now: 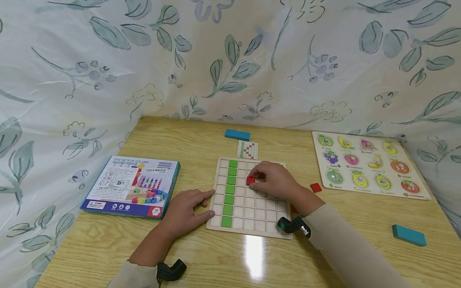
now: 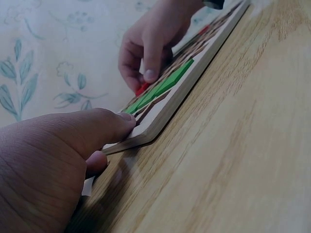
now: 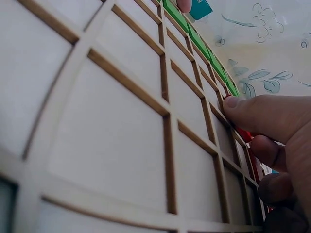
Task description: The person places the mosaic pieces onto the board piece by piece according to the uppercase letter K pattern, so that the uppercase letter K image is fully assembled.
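One green column already fills the pale wooden grid board (image 1: 248, 208), steadied by the left hand (image 1: 185, 210)'s straight fingers, while the right hand (image 1: 275, 181) pinches a first red square tile (image 1: 250, 181) into a cell, most cells unfilled

A light wooden table (image 1: 108, 248) stands against a draped white cloth (image 1: 108, 72) printed with grey-green leaves and flowers; light glares off the tabletop.

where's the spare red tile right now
In the head view the spare red tile lies on the table, right of the grid board, left of the fruit puzzle.
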A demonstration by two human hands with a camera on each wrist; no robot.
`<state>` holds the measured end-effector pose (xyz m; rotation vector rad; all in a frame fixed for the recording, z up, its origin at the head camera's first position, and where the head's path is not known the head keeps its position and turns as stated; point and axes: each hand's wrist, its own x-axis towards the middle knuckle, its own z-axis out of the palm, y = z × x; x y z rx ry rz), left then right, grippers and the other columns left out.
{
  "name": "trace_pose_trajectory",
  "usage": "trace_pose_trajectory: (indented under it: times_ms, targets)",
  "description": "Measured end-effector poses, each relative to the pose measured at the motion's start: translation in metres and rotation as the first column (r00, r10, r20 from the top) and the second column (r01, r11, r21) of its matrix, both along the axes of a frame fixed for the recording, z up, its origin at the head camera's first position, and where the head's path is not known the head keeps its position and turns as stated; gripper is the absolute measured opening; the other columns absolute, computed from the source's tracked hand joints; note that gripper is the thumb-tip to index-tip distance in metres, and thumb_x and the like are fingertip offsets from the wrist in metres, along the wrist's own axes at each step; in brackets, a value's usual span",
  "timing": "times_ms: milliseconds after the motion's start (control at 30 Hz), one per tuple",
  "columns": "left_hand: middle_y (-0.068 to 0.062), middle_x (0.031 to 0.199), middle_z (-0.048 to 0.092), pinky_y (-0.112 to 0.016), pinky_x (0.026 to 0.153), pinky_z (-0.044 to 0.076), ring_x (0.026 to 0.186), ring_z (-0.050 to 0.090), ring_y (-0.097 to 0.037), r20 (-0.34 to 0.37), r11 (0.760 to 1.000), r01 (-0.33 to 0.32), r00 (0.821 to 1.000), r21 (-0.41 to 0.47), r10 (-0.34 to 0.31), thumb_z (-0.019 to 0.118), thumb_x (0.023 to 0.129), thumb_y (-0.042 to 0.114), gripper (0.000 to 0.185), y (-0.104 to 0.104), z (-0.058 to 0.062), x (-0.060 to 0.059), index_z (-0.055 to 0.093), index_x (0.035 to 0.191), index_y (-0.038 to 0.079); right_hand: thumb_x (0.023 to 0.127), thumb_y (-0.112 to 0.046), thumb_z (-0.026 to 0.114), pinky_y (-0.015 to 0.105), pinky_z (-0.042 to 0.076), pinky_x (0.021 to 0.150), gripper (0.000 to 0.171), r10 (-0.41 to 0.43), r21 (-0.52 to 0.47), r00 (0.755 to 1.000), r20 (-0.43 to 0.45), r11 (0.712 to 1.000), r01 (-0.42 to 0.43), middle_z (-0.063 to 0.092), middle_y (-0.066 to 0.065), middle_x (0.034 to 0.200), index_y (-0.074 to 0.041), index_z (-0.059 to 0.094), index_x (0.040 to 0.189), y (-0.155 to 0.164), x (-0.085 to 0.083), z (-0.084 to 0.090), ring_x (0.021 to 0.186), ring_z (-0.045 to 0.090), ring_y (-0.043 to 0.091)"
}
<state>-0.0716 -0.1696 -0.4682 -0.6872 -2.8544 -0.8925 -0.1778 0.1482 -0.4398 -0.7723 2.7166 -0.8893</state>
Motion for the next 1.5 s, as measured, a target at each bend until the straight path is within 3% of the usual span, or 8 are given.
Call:
trace_pose_trajectory:
  times_ms: [1267,1500]
  targets:
    - [0.016,0.089,0.055,-0.033,0.076,0.038,0.077,0.043,-0.005,-0.013,1.0,-0.002,1.0,0.01,0.002,0.085,0.091,0.037,0.052,0.0,0.0,0.0,0.074,0.138,0.017,0.087,-0.03,0.092,0.034,0.053,0.082,0.027,0.024,-0.023,1.0,0.014,0.999,-0.024,0.068,-0.009,0.098,-0.019,0.08,0.108,0.005,-0.001,-0.005,0.089,0.06,0.012]
    - [0.017,0.09,0.055,-0.034,0.078,0.039,0.078,0.044,-0.006,-0.011,1.0,-0.008,1.0,0.004,0.008,0.085,0.091,0.039,0.053,0.0,-0.002,0.0,0.074,0.138,0.018,0.085,-0.028,0.093,0.035,0.053,0.081,0.031,0.012,-0.071,1.0,0.024,0.997,-0.01,0.069,-0.009,0.101,-0.019,0.08,0.111,0.01,0.003,-0.002,0.09,0.061,0.013]
